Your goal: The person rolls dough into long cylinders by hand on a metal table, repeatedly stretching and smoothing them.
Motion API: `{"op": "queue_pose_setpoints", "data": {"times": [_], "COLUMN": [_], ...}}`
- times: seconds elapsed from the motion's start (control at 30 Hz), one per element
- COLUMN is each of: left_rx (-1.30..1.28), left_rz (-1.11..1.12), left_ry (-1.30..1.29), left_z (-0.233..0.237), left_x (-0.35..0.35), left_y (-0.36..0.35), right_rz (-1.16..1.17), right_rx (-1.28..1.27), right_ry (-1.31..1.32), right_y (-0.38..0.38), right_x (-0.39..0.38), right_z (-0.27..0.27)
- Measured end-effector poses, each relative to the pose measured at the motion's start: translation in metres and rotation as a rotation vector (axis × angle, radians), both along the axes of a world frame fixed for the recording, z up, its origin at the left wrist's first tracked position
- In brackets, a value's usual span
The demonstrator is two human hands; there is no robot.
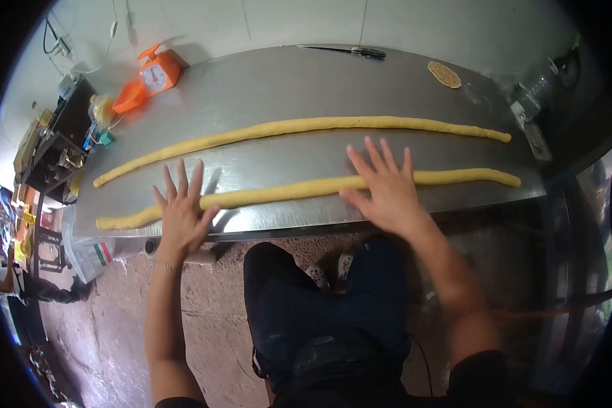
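Observation:
Two long yellow dough ropes lie across a metal table (265, 88). The near dough rope (272, 195) runs beneath both of my hands, close to the table's front edge. My left hand (181, 216) rests over its left part, fingers spread and pointing away from me. Over its right part lies my right hand (387, 190), palm down with the fingers apart. Parts of the rope are hidden under both palms. Farther back, the other dough rope (306, 125) stretches in a gentle curve, untouched by either hand.
At the back left stands an orange kitchen scale (158, 73) beside an orange tray (130, 96). A knife (360, 51) lies along the back edge. A flat round piece (445, 75) and a clear plastic bottle (534, 92) are at the right. A plastic bag (88, 251) hangs at the left.

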State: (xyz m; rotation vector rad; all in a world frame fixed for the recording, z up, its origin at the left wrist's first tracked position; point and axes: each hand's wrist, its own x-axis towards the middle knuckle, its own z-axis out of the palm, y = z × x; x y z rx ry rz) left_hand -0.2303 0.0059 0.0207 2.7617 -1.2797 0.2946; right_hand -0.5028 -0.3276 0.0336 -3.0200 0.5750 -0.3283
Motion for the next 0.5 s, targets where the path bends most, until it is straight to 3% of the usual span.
{"op": "queue_pose_setpoints", "data": {"times": [0.13, 0.23, 0.37, 0.5], "left_rx": [-0.114, -0.140, -0.087, 0.049], "left_rz": [0.103, 0.220, 0.158, 0.082], "left_ry": [-0.132, -0.137, -0.107, -0.084], "left_z": [-0.011, -0.009, -0.018, -0.004], "left_x": [0.085, 0.128, 0.117, 0.047], "left_y": [-0.041, -0.058, -0.039, 0.006], "right_rz": [-0.177, -0.172, -0.184, -0.122], "right_rx": [-0.076, -0.289, -0.230, -0.073], "right_ry": [-0.094, -0.317, -0.186, -0.035], "right_y": [-0.057, -0.101, -0.113, -0.071], "right_x": [0.068, 0.093, 0.061, -0.019], "right_z": [-0.008, -0.014, -0.016, -0.008]}}
